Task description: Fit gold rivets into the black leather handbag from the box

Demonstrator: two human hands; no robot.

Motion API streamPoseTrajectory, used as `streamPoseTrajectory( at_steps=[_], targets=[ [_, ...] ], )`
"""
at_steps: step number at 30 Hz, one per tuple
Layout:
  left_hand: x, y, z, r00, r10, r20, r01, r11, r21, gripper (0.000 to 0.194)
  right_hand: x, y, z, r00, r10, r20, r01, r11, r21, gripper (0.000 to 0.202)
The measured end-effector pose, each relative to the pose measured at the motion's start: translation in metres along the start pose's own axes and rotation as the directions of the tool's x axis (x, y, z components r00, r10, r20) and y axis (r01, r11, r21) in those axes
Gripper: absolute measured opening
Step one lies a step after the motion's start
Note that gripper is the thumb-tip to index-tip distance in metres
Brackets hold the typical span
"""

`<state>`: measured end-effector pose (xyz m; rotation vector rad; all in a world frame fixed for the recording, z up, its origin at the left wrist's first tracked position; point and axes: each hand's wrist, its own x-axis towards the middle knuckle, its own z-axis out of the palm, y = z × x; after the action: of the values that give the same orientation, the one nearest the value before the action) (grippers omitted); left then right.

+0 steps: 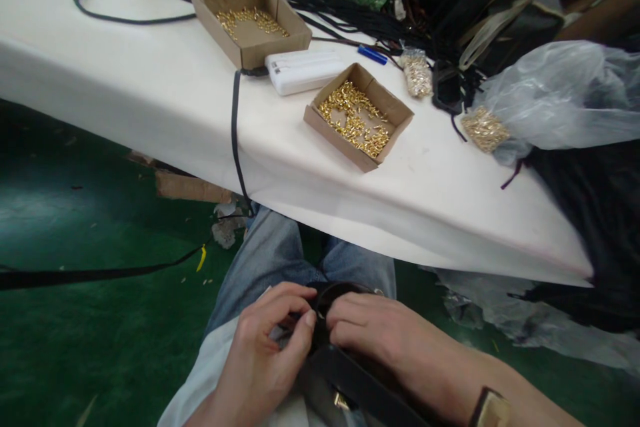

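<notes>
Over my lap lies a dark item with a black strap (365,383) and a small gold metal piece; its full shape is hard to make out. My left hand (273,340) is at its left side, thumb and fingertips nearly together; whatever is between them is too small to tell. Fingers curled, my right hand (370,323) presses against the upper part of the dark item, close to my left fingertips. On the table, a small cardboard box (335,140) holds many gold metal pieces (350,117).
The white table (190,113) spans the view ahead. On it are another cardboard box (220,30), a white power bank (305,70), a blue object (373,55), black cords (135,20) and plastic bags (565,93). A black strap (235,133) hangs over the edge.
</notes>
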<state>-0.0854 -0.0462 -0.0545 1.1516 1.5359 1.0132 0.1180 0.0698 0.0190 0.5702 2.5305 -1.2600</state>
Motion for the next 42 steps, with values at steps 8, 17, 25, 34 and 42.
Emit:
streamPoseTrajectory(
  at_steps=[8, 17, 25, 34, 42],
  targets=[
    [0.012, 0.011, 0.008, 0.998, -0.067, 0.011, 0.068, 0.992, -0.103, 0.025, 0.004, -0.003, -0.003, 0.981, 0.194, -0.027, -0.185, 0.964, 0.190, 0.014],
    [0.024, 0.006, 0.001, 0.975, -0.155, 0.160, 0.184, 0.965, -0.186, 0.024, 0.012, 0.013, 0.012, 0.936, 0.196, -0.294, -0.115, 0.956, 0.271, 0.018],
    [0.021, 0.011, -0.011, 0.939, -0.246, 0.239, 0.290, 0.942, -0.170, 0.005, 0.022, 0.026, 0.026, 0.882, 0.270, -0.386, -0.186, 0.953, 0.240, 0.019],
    [0.023, 0.005, -0.006, 0.903, -0.350, 0.251, 0.415, 0.861, -0.293, 0.021, 0.032, 0.020, 0.019, 0.912, 0.223, -0.343, -0.142, 0.959, 0.245, 0.018],
    [0.039, -0.034, -0.005, 0.861, -0.367, 0.352, 0.476, 0.826, -0.303, 0.039, 0.068, 0.045, 0.000, 0.983, 0.180, -0.036, -0.178, 0.982, 0.064, 0.021]
  ],
)
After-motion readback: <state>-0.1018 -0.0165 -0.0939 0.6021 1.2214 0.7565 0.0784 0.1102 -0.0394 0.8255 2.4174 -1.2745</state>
